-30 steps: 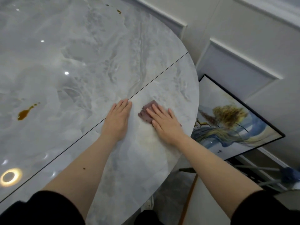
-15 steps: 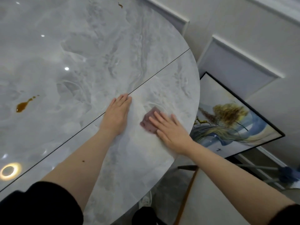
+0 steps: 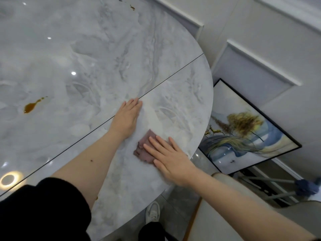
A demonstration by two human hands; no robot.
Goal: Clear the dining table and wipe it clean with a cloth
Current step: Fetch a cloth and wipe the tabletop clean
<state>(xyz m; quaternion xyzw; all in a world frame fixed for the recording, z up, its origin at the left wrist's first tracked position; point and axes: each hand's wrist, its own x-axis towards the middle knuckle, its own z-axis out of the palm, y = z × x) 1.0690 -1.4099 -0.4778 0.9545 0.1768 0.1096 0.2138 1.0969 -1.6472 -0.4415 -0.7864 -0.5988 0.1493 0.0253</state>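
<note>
The right hand [image 3: 171, 160] is pressing flat, fingers straight, on the cloth [image 3: 145, 148] while the left hand [image 3: 127, 119] is resting open on the table [image 3: 97, 54].

1. The right hand [image 3: 171, 159] presses flat on a mauve cloth [image 3: 145, 148] near the marble table [image 3: 104, 49] edge.
2. The left hand [image 3: 127, 119] rests flat beside it, fingertips at the dark seam [image 3: 173, 73].
3. A brown spill [image 3: 31, 106] lies well apart.
4. A framed painting [image 3: 243, 133] leans against the wall.

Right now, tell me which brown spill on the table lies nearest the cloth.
The long brown spill left of the left hand is nearest the cloth; the small brown specks lie at the table's far edge.
</note>
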